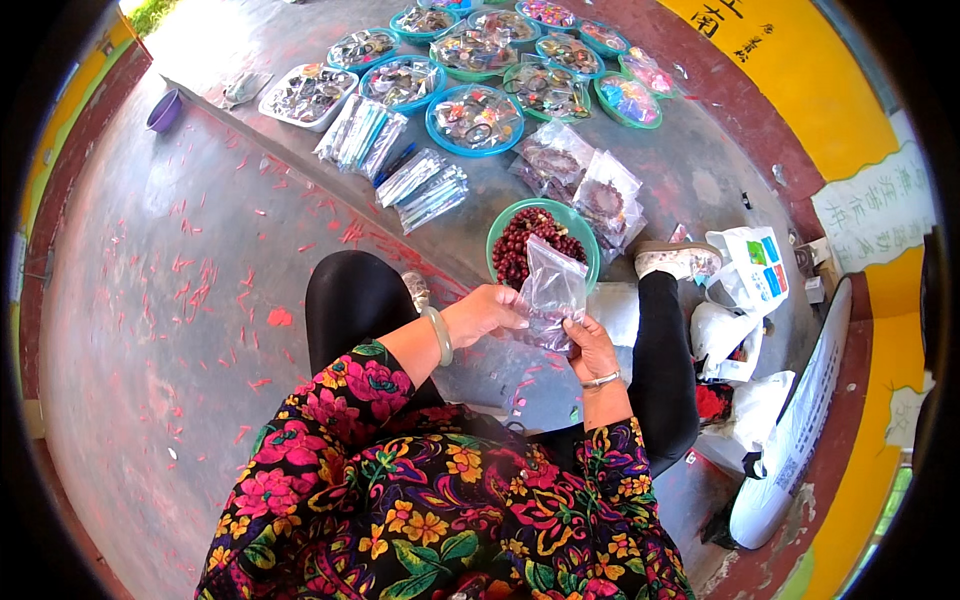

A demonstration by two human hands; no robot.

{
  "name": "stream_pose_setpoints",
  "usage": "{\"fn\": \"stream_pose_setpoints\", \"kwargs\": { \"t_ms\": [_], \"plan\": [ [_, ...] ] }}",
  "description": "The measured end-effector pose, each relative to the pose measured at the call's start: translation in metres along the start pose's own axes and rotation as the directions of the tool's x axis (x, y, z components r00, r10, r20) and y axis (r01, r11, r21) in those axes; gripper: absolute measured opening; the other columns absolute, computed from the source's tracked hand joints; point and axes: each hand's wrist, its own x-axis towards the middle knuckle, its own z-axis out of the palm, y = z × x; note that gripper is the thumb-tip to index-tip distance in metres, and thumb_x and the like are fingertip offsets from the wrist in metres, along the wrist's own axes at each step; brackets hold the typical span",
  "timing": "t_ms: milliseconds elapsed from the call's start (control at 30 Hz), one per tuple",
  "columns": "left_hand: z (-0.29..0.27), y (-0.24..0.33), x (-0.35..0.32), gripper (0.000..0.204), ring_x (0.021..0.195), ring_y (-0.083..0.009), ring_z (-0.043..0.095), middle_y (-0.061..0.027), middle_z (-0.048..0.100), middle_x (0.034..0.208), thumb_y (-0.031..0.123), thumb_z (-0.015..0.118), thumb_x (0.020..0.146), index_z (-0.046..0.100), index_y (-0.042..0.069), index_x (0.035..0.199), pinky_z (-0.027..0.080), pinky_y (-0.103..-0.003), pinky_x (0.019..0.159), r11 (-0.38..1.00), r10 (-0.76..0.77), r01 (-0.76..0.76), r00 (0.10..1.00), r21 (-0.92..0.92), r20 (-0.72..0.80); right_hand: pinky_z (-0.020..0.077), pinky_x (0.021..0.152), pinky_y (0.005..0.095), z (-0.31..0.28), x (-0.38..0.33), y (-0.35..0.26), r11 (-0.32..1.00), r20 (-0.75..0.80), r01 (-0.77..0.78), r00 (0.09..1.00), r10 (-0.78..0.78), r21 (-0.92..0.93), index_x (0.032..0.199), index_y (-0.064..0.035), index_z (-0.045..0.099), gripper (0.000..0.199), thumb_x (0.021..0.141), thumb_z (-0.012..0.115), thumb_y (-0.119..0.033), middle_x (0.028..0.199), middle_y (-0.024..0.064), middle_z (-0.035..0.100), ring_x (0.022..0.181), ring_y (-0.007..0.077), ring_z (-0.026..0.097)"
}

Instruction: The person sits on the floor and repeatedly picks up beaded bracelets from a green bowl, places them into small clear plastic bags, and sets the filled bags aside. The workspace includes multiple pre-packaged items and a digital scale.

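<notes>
Between my two hands is a clear plastic zip bag [553,300], held upright in front of me. My left hand [487,312], with a pale bangle at the wrist, pinches the bag's left edge. With thumb and fingers my right hand [594,350] grips its lower right corner; a silver bracelet circles that wrist. Something dark shows through the bottom of the bag, too blurred to name. Just beyond the bag sits a green plastic basin [497,232] full of dark red bead strings [520,240]. The bag's top overlaps the beads in view.
Clear bags of dark bead strings [608,190] lie past the basin. Packs of slim wrapped items [425,185] are farther left. Several blue and green basins [474,118] of packaged goods stand at the back. White plastic bags [722,330] sit right of my leg; a purple bucket [163,112] is far left.
</notes>
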Motion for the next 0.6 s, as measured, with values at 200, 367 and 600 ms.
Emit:
{"fn": "stream_pose_setpoints", "kwargs": {
  "t_ms": [200,367,600],
  "plan": [
    [-0.004,-0.004,0.001,0.022,0.068,-0.0071,0.053,-0.0005,0.06,0.084,0.002,0.059,0.076,0.058,0.005,0.098,0.04,-0.019,0.054,0.999,0.026,-0.026,0.999,-0.029,-0.024,0.0482,0.073,0.0256,-0.001,0.006,0.007,0.994,-0.039,0.107,0.993,-0.108,-0.025,0.099,-0.0027,0.061,0.021,0.078,0.064,-0.004,0.091,0.0031,0.063,0.08,0.0124,0.059],
    [0.004,0.001,-0.002,0.022,0.072,-0.0092,0.055,-0.0016,0.061,0.089,0.005,0.058,0.08,0.058,0.005,0.102,0.044,-0.021,0.058,0.994,0.002,0.002,0.999,-0.112,0.037,0.0487,0.073,0.0258,0.002,0.002,0.005,0.995,-0.088,0.1,0.991,-0.102,-0.027,0.098,-0.0014,0.06,0.02,0.079,0.063,-0.005,0.089,0.0034,0.063,0.079,0.013,0.059],
    [0.002,-0.006,0.003,0.018,0.066,-0.0078,0.053,-0.0004,0.059,0.082,0.014,0.056,0.085,0.058,0.003,0.099,0.042,-0.02,0.052,0.999,0.011,-0.014,0.995,-0.032,-0.096,0.0491,0.073,0.0266,-0.002,0.003,0.006,0.998,-0.064,-0.057,0.996,0.056,-0.016,0.1,-0.0002,0.06,0.021,0.079,0.062,-0.005,0.092,0.0058,0.063,0.081,0.0138,0.06]
  ]
}}
